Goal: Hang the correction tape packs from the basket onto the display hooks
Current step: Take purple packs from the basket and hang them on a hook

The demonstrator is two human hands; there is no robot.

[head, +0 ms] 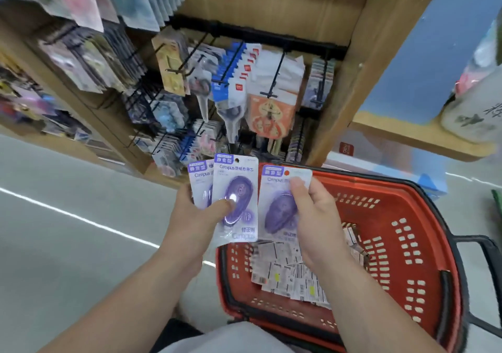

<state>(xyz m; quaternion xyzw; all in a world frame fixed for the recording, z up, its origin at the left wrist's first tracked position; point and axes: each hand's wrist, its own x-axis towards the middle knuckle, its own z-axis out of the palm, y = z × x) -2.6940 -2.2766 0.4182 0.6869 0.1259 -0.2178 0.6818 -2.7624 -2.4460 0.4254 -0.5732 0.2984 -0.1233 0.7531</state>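
Note:
My left hand [198, 216] grips two purple correction tape packs [235, 197], fanned out, thumb on the front one. My right hand [312, 216] holds a third purple pack [277, 208] by its upper right corner, just above the red basket [407, 244]. More packs [288, 271] lie face down in the basket's bottom. The black display hooks [274, 80] stick out from the wooden rack beyond and above my hands, most loaded with packaged stationery.
A wooden display rack [347, 94] holds rows of hanging goods. A wooden shelf [423, 135] with a pale container juts out at the right. Grey floor with a white line lies at the left. The basket has black handles [486, 257].

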